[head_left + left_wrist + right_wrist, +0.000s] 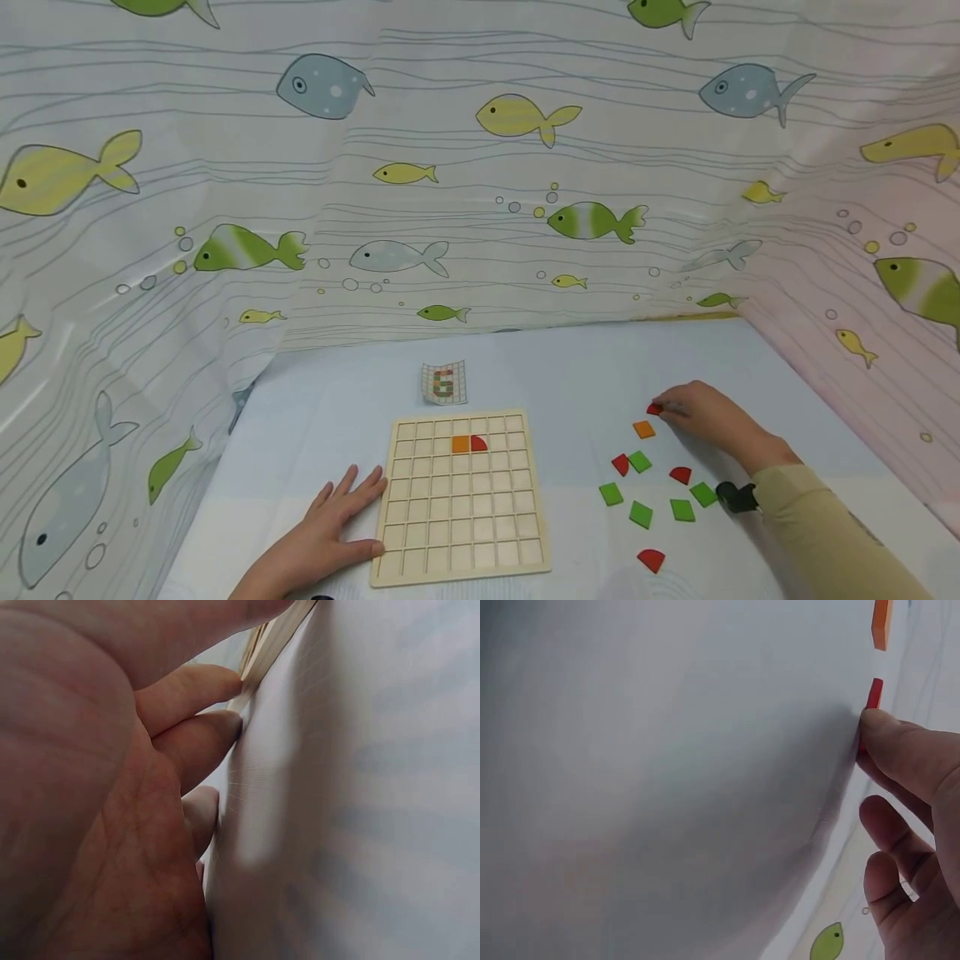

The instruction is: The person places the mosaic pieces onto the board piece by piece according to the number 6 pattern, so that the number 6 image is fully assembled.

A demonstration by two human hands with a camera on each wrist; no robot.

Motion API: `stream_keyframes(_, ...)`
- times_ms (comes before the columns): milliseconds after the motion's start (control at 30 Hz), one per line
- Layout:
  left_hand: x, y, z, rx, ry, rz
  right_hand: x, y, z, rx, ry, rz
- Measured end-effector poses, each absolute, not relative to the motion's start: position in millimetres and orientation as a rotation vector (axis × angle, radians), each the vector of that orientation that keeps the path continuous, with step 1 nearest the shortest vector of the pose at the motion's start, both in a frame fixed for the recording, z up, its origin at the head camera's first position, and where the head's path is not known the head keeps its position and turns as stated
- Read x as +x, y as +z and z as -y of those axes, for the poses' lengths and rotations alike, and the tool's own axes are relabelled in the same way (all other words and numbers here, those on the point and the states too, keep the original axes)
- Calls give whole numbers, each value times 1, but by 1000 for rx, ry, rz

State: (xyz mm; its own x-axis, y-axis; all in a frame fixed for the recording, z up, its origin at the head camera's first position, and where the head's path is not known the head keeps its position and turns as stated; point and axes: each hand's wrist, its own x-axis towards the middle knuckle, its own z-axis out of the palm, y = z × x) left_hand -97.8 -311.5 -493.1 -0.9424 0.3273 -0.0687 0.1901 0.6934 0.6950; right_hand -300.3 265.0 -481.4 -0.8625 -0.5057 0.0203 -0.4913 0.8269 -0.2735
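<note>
- Sheeting printed with fish (pixel 487 192) is hung behind and along both sides of the work area.
- Pale tabletop (pixel 570 375) is spread beneath, with everything laid out on it.
- Gridded board (pixel 450 508) is set in front of the person; in its second row from the far edge, an orange tile (pixel 461 444) and a red quarter-round tile (pixel 478 443) are seated side by side.
- Left hand (pixel 330 533) is rested at the board's left edge, its fingers spread and nearly straight, with nothing gripped; the board is perhaps being steadied.
- Right hand (pixel 708 417) is held at the far end of the loose pieces, thumb and one finger brought together, the remaining fingers loosely bent. The picking-up of one piece seems to be the step in hand; a clean lift, clear of its neighbour, is called for next.
- Small card (pixel 443 383) bearing a coloured figure is placed beyond the board.
- Five green squares (pixel 611 494), three loose red quarter-rounds (pixel 651 560) and one orange square (pixel 643 429) are scattered right of the board.
- Red piece (pixel 874 694) is pinched between the fingertips, its free end pointed towards the orange square, just beside it; whether it is raised cannot be told.
</note>
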Motion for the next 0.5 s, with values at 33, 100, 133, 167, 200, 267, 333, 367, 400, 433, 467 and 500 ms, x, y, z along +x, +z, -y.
stream_keyframes(33, -97, -493, 311, 418, 1085, -2714, -301, -481, -265, -817, -407, -2953)
stream_keyframes(100, -97, -494, 311, 416, 1081, -2711, -300, -481, -264, -835, -374, -2954)
stream_keyframes(133, -97, -494, 311, 416, 1074, -2711, -299, -481, -264, -832, -360, -2957)
stream_keyframes(167, -97, -493, 311, 414, 1069, -2709, -298, -480, -263, -843, -341, -2959)
stream_keyframes(200, -98, -493, 311, 411, 1065, -2703, -297, -480, -263, -849, -322, -2965)
stream_keyframes(267, -99, -491, 311, 408, 1052, -2695, -294, -478, -261, -864, -283, -2974)
stream_keyframes(333, -100, -490, 310, 393, 1045, -2683, -292, -477, -260, -873, -262, -2986)
stream_keyframes(367, -100, -489, 310, 388, 1047, -2677, -291, -476, -260, -879, -251, -2991)
stream_keyframes(400, -100, -488, 310, 385, 1046, -2674, -290, -475, -259, -878, -245, -2996)
stream_keyframes(433, -100, -488, 310, 379, 1045, -2672, -290, -475, -258, -880, -242, -2997)
stream_keyframes(467, -100, -488, 310, 377, 1045, -2672, -290, -474, -257, -881, -242, -2994)
stream_keyframes(500, -100, -488, 309, 368, 1042, -2673, -290, -473, -257, -888, -244, -2993)
